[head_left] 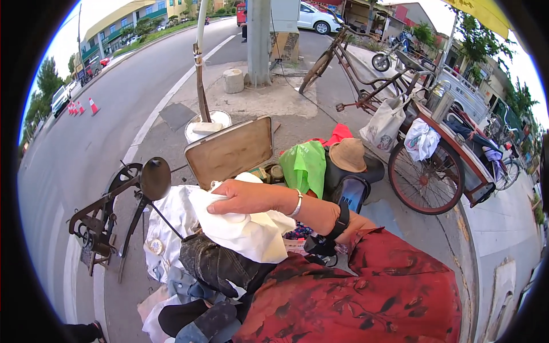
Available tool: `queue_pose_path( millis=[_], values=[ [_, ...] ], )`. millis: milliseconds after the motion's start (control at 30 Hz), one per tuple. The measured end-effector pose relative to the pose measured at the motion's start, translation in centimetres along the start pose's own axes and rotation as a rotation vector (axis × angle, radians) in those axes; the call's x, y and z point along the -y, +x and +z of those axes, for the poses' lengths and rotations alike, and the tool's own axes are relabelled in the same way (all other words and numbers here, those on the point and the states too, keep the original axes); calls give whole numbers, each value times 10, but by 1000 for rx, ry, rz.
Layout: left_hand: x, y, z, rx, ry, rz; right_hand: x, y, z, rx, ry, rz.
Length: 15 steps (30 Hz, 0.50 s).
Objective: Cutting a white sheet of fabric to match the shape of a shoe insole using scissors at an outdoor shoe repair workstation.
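My right hand (235, 197) reaches leftward from the right, its thumb pressed down and its fingers closed on a white cloth (246, 234). The cloth hangs in folds below the hand, over dark jeans (220, 266) and other garments in front of me. A silver bracelet (297, 203) and a black strap (341, 220) circle this forearm. My left hand is not in view. Just left of the cloth stands a black hand-cranked sewing machine (94, 234) with a round disc (155, 178). White fabric (171, 214) lies between it and the jeans.
An open brown case lid (230, 151) stands beyond my hand, beside a white bucket (211, 123) holding a pole. A green bag (304, 166) and tan hat (347, 154) sit to its right. A cargo tricycle (437, 166) is parked at right. Traffic cones (93, 107) stand on the road.
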<state>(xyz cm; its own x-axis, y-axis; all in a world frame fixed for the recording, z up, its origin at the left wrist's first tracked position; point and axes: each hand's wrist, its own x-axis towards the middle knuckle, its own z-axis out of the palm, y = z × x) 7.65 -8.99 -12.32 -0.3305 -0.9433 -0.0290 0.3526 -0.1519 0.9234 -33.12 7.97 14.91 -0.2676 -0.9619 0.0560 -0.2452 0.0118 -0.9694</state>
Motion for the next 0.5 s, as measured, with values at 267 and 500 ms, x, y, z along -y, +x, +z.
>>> queue_pose_path(
  millis=[267, 500],
  values=[
    [-80, -75, 42, -368, -148, -181, 9, 67, 93, 456, 26, 15],
    [-74, -100, 33, -535, -196, -267, -19, 112, 187, 799, -97, 42]
  ],
)
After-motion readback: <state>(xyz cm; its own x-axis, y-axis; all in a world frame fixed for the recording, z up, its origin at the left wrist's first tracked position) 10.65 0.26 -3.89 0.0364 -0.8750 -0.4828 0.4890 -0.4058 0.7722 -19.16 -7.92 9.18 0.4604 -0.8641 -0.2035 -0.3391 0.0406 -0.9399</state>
